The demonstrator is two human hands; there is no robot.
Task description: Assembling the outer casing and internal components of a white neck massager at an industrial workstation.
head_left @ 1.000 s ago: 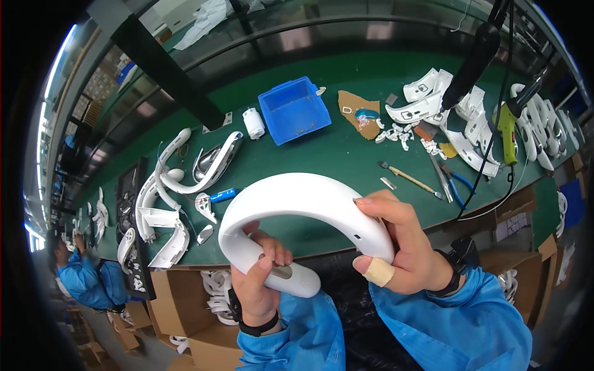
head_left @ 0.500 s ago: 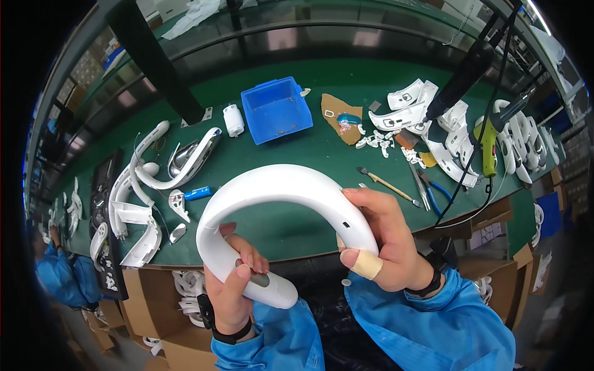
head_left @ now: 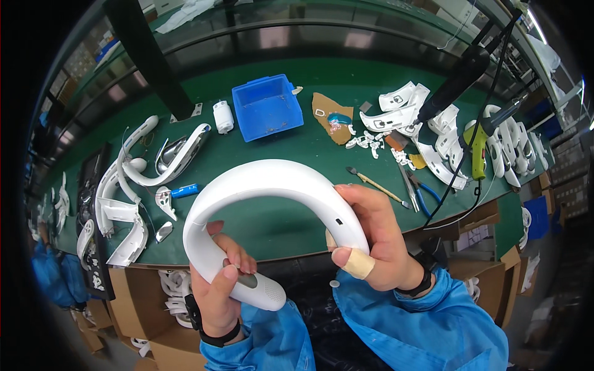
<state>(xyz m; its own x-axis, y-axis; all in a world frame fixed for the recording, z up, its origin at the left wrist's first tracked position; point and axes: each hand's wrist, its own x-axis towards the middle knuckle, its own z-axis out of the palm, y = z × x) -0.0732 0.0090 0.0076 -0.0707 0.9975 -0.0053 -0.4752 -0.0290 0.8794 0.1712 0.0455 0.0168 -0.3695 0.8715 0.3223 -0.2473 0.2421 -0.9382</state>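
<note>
A white curved neck fan point(head_left: 270, 178) is held up above the near edge of the bench, its arch pointing away from me. My left hand point(head_left: 215, 285) is closed round its left arm, with the thumb by a grey oval panel and a perforated end below. At the other arm, my right hand point(head_left: 378, 238) grips near a small dark slot; tan tape wraps its thumb. Beyond the fan lie a brass-handled brush point(head_left: 376, 185), tweezers point(head_left: 408, 187) and blue-handled pliers point(head_left: 426, 196).
On the green bench point(head_left: 266, 148) stand a blue bin point(head_left: 267, 131) and a white cylinder point(head_left: 223, 117). Opened fan shells point(head_left: 111, 179) lie left; white shell parts point(head_left: 399, 111) and a green electric screwdriver point(head_left: 477, 154) lie right. Cardboard boxes point(head_left: 133, 303) sit below. Another person's blue sleeve point(head_left: 52, 275) shows far left.
The whole scene has shifted slightly left in view. Both hands keep the same grip on the neck fan, which stays in nearly the same pose.
</note>
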